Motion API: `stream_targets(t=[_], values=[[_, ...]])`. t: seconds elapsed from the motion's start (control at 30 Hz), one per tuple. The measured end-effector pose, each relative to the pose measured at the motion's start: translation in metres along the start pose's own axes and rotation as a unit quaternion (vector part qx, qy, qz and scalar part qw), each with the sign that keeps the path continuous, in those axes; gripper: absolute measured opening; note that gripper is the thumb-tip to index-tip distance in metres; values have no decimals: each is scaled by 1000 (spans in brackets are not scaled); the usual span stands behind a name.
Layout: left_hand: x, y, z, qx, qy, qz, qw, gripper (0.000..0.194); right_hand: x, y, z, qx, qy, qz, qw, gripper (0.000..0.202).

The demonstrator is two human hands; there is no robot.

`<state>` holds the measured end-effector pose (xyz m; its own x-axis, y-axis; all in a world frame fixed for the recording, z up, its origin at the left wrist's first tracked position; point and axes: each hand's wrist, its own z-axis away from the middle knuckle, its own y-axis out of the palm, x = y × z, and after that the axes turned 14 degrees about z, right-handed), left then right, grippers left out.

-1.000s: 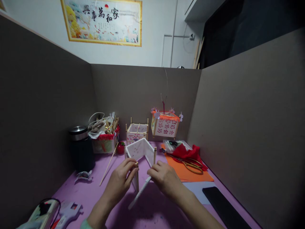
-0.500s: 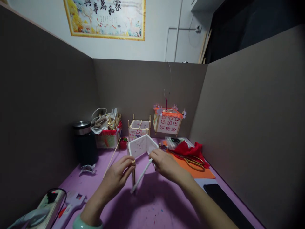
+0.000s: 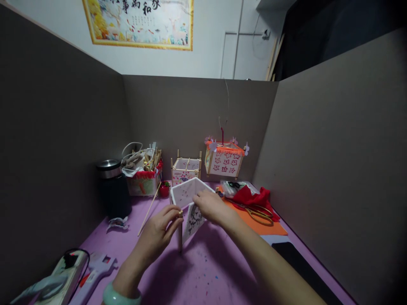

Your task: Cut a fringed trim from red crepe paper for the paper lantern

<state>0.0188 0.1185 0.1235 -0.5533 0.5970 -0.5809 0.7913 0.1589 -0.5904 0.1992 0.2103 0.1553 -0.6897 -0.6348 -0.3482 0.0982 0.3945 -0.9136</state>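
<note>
My left hand (image 3: 160, 228) pinches the upper end of a thin wooden post (image 3: 180, 237) at the near left corner of a white-walled lantern frame (image 3: 182, 195). The frame stands upright on the table with its near side open. My right hand (image 3: 211, 206) is closed on the top edge of a white panel (image 3: 194, 220) that bears a dark drawing. The panel hangs at a slant in the opening, its lower corner close to the post. Whether panel and post touch, I cannot tell. My right fingertips are partly hidden.
Behind stand another lantern frame (image 3: 187, 169), a hanging lantern (image 3: 224, 163), and a basket of sticks (image 3: 143, 184). Scissors (image 3: 260, 215) and red cloth (image 3: 252, 198) lie right. A dark flask (image 3: 112, 190), a glue gun (image 3: 95, 273) and a power strip (image 3: 63, 275) are left.
The panel, seen nearly edge-on before, has turned so its drawn face shows. My right hand has shifted slightly left and up. My left hand stays at the post.
</note>
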Motion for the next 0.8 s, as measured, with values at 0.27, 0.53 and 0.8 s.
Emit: stream_targets(t=[0.27, 0.53, 0.8], values=[[1, 12, -5, -56, 12, -17, 998, 15, 13, -4, -4, -14, 8, -15, 1000, 18], [-3, 18, -7, -44, -10, -4, 999, 19, -1, 34, 44, -368, 228, -253, 865, 17], [-11, 2, -27, -23, 58, -54, 997, 25, 25, 74, 44, -228, 192, -268, 916, 20]])
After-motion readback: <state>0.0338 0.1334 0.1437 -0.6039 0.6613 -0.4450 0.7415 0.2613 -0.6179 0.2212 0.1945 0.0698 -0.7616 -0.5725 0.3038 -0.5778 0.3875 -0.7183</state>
